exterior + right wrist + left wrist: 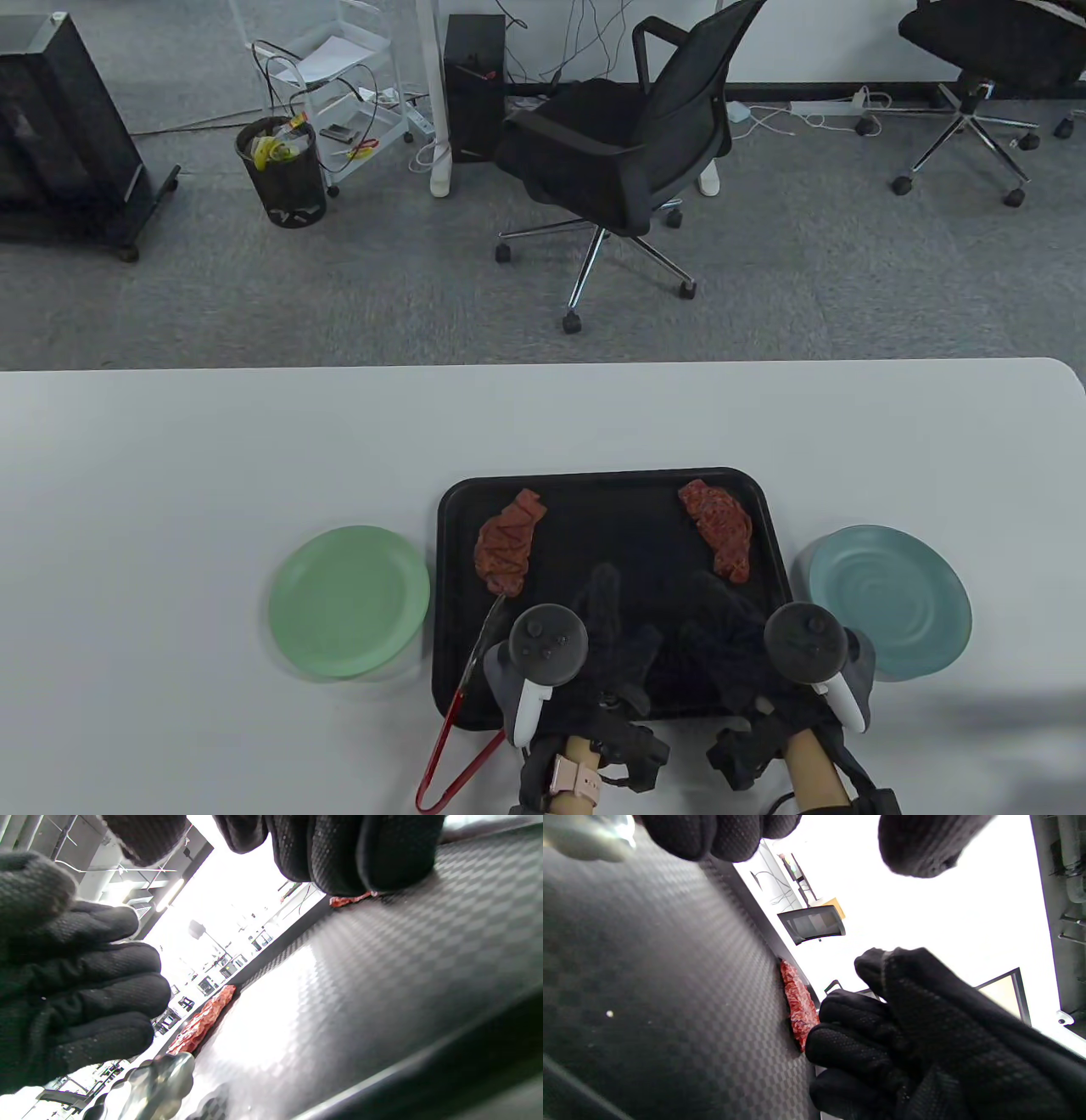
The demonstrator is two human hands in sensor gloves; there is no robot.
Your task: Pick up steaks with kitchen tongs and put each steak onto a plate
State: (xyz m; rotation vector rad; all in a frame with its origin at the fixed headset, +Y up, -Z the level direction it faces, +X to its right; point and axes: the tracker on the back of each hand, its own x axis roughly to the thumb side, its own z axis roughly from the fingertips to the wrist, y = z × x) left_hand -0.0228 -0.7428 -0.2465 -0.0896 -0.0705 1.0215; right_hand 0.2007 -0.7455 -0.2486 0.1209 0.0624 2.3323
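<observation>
Two raw red steaks lie on a black tray (pixel 594 477): one (pixel 506 543) at its left, one (pixel 719 528) at its right. Red-handled tongs (pixel 462 679) lie across the tray's left front edge. One metal tip lies by the left steak, and the other arm runs under my left hand (pixel 607 628). That hand rests low over the tray with its fingers fairly straight, and I see no grip on the tongs. My right hand (pixel 721 628) rests on the tray beside it, fingers loosely bent and holding nothing. The right wrist view shows a scalloped tong tip (pixel 157 1077) near the left steak (pixel 201 1020).
A green plate (pixel 349 601) sits on the white table left of the tray, a blue plate (pixel 891 598) to its right. Beyond the table's far edge stand a black office chair (pixel 619 161) and a waste bin (pixel 282 170).
</observation>
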